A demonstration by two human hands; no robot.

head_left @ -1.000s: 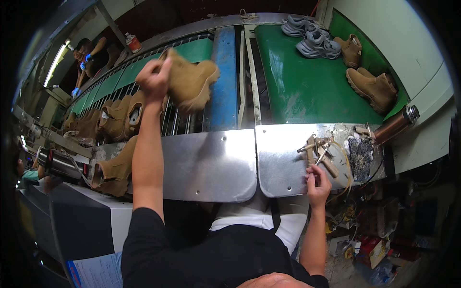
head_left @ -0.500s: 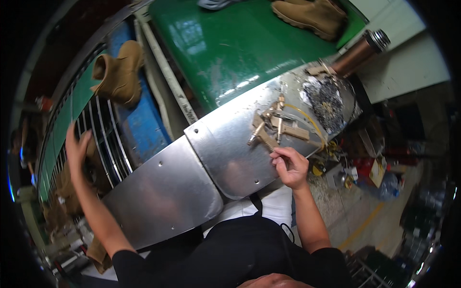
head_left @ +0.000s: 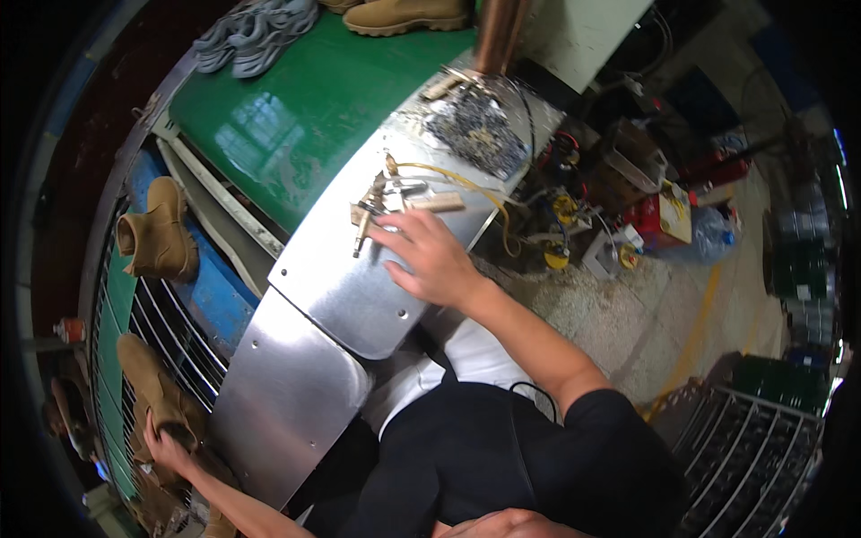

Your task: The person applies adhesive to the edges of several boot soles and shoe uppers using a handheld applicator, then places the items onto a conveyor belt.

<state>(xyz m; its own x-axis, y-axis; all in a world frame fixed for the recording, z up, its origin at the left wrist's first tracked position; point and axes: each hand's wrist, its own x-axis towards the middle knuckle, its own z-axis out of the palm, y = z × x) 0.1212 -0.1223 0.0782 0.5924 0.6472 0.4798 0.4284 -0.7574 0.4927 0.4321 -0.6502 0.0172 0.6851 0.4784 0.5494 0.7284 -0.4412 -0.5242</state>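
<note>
My left hand [head_left: 171, 451] is at the top opening of a tan boot [head_left: 148, 377] on the slatted rack, its fingers closed over the rim. More tan boots lie close by, partly hidden. My right hand [head_left: 435, 260] hovers at the near side of a small pile of tools on the metal table, fingers apart and gripping nothing. In the pile lie a slim metal-tipped tool [head_left: 360, 240], a tan block-like piece [head_left: 439, 203] and a thin yellow hose [head_left: 466, 184]. The fingers partly cover the pile.
Another tan boot [head_left: 160, 231] stands on a blue surface to the left. Beyond the metal table [head_left: 314, 296] is a green surface [head_left: 260, 134] with grey shoes [head_left: 256, 36] and a tan boot [head_left: 408, 15]. Dark scraps [head_left: 475, 125] lie near a brown metal flask [head_left: 500, 36].
My left hand has come down onto a boot on the rack. My right hand has let go of the tan piece it pinched and spread its fingers. The view has turned.
</note>
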